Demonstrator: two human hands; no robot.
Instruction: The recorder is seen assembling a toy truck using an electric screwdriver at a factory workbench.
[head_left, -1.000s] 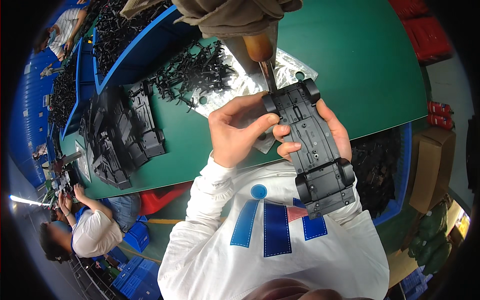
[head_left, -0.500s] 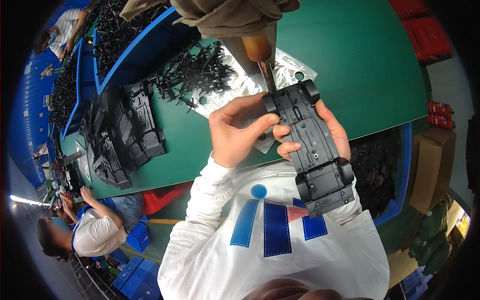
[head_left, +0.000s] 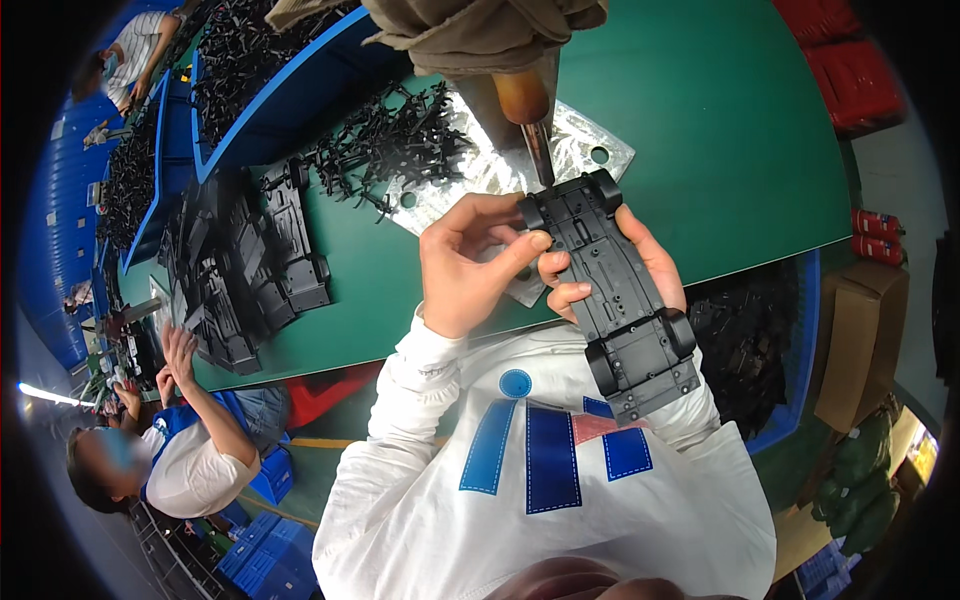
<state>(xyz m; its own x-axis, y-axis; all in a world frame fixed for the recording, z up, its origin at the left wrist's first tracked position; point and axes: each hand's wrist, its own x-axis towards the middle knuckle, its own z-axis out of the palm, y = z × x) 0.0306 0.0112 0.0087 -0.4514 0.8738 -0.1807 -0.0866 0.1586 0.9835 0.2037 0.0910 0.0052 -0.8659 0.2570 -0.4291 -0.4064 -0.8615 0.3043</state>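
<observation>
A black plastic toy-car chassis (head_left: 615, 270) with curved wheel arches is held at a slant in front of my chest. My right hand (head_left: 655, 265) wraps it from behind, with fingertips showing along its left edge. My left hand (head_left: 470, 265) is closed at the chassis's far left corner, thumb against the edge by the wheel arch; whether it also holds a small part is hidden. Above, a pointed metal tool (head_left: 537, 150) with an amber handle comes down, wrapped in brown cloth (head_left: 480, 35). Its tip meets or nearly meets the chassis's far end.
On the green table (head_left: 720, 150) lie a shiny metal plate (head_left: 590, 140), a heap of small black parts (head_left: 390, 140) and stacked black chassis (head_left: 240, 260). A blue bin (head_left: 270, 100) stands at far left, another blue bin (head_left: 800, 340) at right. A co-worker (head_left: 190, 450) sits at left.
The chassis and my right hand have shifted slightly left, so the tool tip sits a little differently against its far end. The co-worker's hands have risen.
</observation>
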